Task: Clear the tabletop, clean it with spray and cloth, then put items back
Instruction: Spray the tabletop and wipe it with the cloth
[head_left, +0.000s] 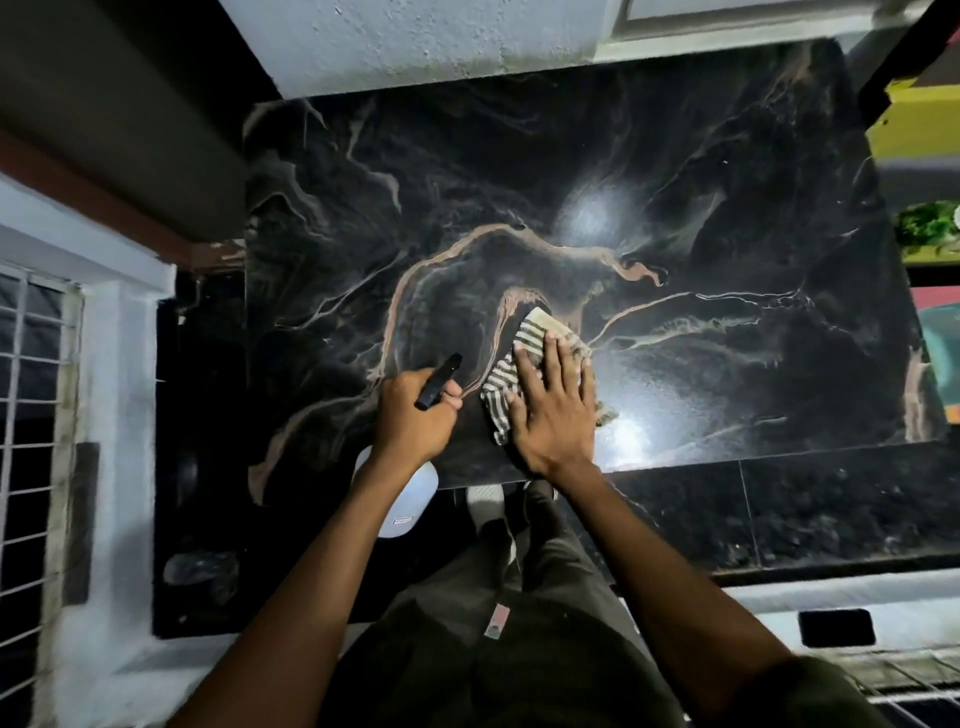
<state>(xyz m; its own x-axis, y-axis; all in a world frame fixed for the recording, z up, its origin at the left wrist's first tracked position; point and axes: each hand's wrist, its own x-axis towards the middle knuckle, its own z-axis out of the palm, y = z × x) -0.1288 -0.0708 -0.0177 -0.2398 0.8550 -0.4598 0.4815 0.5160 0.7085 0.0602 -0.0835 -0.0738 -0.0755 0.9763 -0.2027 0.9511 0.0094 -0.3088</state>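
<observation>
Seen from the head camera, looking almost straight down, a polished black stone tabletop with pale and copper-coloured veins (519, 171) fills the middle of the view, with two bright glares of light on its surface. The right hand (553, 410) lies flat with its fingers spread and straight, pressing a crumpled striped cloth in beige and dark grey (524, 353) against the stone near the front edge; the cloth sticks out beyond the fingertips and to the left of the hand. Just beside it, the left hand (413, 415) is curled round the black trigger head of a translucent white plastic spray bottle (408, 499), whose body hangs below the wrist, past the table's front edge; the nozzle points up and away over the stone. The two hands are near each other but apart.

Below the arms show dark trousers and shoes (485, 501) on a dark speckled floor (779, 514). A white rough plastered wall (415, 41) meets the table's far edge. At far left stands a white window grille (26, 415), and at far right some blurred yellow and green objects.
</observation>
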